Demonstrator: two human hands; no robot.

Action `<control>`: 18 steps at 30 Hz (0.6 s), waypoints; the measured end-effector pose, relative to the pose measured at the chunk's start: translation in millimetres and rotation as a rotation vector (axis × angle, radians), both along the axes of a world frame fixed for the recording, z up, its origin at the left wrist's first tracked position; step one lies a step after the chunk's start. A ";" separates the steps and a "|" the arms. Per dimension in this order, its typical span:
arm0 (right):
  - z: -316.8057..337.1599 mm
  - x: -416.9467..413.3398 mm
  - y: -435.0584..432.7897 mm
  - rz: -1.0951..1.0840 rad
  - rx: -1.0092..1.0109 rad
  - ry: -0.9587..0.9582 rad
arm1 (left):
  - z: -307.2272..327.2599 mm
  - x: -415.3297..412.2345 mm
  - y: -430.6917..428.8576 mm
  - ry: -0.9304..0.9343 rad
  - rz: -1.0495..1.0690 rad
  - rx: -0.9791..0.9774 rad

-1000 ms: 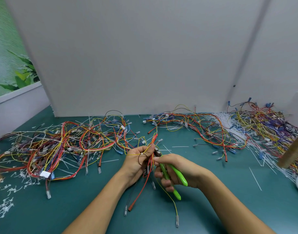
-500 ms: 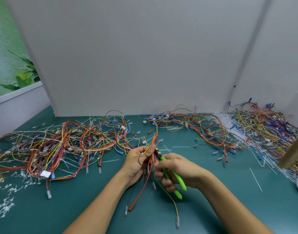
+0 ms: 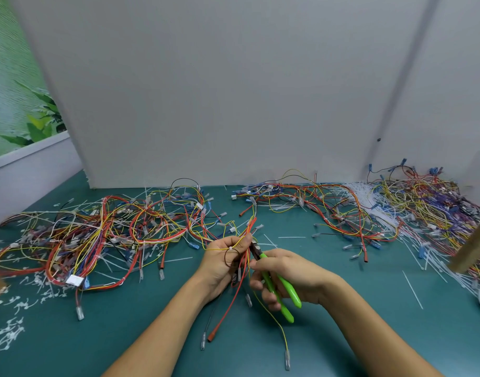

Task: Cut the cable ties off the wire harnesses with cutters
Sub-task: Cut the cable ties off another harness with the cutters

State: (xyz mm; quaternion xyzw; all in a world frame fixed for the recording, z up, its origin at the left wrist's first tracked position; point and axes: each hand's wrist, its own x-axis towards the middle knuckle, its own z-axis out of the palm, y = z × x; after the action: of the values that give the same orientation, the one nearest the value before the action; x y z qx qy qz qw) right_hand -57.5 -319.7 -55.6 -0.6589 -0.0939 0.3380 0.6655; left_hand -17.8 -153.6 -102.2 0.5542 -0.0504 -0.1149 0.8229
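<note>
Gripping a wire bundle [image 3: 240,263] in the left hand [image 3: 222,263], the right hand [image 3: 290,276] is holding green cutters [image 3: 281,291], nose beside that grip.

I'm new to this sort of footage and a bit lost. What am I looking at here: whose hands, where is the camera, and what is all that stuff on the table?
The one picture comes from a camera worn on a person's head, looking down at their bare hands. The left hand grips a small bundle of wires; the right hand holds green-handled cutters, their tip at the bundle. On the green table lie tangled wire harnesses, more at far right, and scattered white cable-tie offcuts.
</note>
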 end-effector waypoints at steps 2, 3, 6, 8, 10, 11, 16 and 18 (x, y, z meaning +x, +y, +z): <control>0.2 -0.8 0.3 -0.010 -0.010 -0.022 | -0.1 -0.1 0.3 -0.003 -0.002 0.000; 0.4 -1.0 0.5 -0.010 -0.013 -0.028 | 0.1 -0.2 0.5 -0.003 -0.003 -0.001; 0.6 -0.4 0.1 -0.011 -0.022 -0.029 | 0.3 -0.1 0.6 0.000 0.004 0.005; 1.1 0.3 -0.1 -0.014 -0.021 -0.020 | 0.1 0.1 0.1 0.003 0.011 0.019; 1.5 0.9 -0.4 -0.004 -0.009 -0.012 | -0.1 0.2 -0.6 0.006 0.016 0.021; 1.7 1.1 -0.5 0.006 -0.003 -0.004 | -0.1 0.1 -0.7 0.006 0.017 0.018; 2.5 1.3 0.5 0.026 0.017 0.059 | -0.7 -0.4 -1.0 -0.011 0.014 -0.025; 3.0 1.0 0.9 0.022 0.021 0.069 | -0.6 -0.5 -1.5 -0.015 0.013 -0.023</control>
State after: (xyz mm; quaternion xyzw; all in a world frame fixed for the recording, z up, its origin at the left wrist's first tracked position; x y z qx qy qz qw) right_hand -56.4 -318.8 -52.7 -0.6388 -0.0818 0.3669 0.6713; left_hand -18.3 -155.1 -102.8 0.5461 -0.0542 -0.1047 0.8294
